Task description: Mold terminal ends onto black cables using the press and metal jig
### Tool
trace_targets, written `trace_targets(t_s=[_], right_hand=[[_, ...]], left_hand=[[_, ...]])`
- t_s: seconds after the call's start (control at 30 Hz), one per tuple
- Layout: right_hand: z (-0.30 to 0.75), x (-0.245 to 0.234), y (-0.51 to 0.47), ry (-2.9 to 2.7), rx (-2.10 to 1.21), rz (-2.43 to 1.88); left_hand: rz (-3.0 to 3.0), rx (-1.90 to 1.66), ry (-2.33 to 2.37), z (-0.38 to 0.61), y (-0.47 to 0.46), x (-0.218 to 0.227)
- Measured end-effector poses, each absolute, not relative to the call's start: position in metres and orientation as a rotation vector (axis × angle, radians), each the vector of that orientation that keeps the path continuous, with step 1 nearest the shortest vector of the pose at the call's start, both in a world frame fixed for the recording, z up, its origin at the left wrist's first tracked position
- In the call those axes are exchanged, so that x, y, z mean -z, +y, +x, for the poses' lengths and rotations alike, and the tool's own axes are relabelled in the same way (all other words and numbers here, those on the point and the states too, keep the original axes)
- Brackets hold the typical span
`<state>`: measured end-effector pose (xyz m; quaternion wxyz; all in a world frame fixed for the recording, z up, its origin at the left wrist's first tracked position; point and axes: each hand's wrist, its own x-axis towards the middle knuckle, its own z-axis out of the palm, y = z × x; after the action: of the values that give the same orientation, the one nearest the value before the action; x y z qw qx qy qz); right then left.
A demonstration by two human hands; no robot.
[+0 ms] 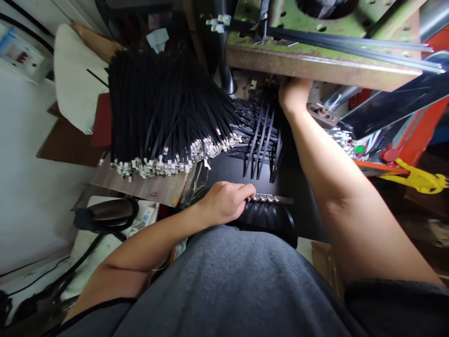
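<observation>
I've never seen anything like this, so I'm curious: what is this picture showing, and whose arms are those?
This picture comes from a camera worn on a person's head, looking down, so the grey shirt at the bottom is their own. Their left hand touches the silver metal ends of a curved bunch of thin black wires. Their right hand reaches under the thick green-painted metal plate of a machine. A wood-patterned board holds a huge pile of long black wires with small silver tips.
</observation>
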<state>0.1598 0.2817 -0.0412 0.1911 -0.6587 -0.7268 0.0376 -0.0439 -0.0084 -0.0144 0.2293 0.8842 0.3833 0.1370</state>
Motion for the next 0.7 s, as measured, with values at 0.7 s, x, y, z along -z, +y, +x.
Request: trace_targets(t_s=[0.7], right_hand=[[0.237,0.031,-0.053,-2.402,-0.243,-1.472]], left_hand=[[2.754,-0.64,0.925,-0.089,-0.015,-0.022]])
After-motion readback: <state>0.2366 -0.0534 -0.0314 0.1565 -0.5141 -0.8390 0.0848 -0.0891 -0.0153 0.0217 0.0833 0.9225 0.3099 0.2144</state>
